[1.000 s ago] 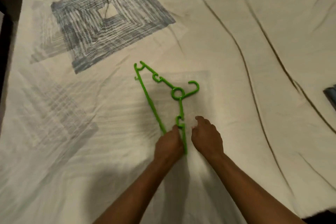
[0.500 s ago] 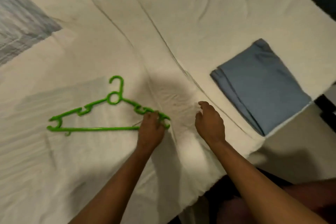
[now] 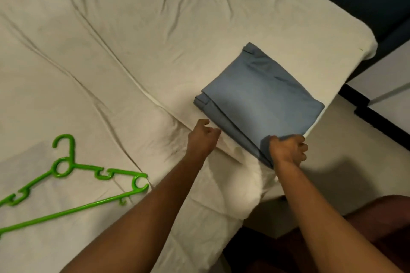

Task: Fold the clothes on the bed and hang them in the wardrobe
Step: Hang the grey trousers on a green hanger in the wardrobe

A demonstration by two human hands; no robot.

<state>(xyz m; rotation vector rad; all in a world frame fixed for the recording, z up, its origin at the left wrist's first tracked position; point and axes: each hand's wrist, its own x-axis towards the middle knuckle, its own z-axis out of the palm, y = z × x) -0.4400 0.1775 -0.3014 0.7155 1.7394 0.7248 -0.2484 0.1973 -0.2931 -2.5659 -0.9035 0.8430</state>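
At lower right of the frame, the right hand [image 3: 288, 150] is pinching the near corner of the folded cloth [image 3: 261, 99], lying long up-left, while the left hand [image 3: 203, 138], loosely curled and empty, is nearing its left edge, the hanger [image 3: 73, 182] lying at lower left.

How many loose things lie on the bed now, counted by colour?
Green: 1, the green plastic clothes hanger
Blue: 1, the folded grey-blue cloth garment, gripped at its near corner by the right hand
Total: 2
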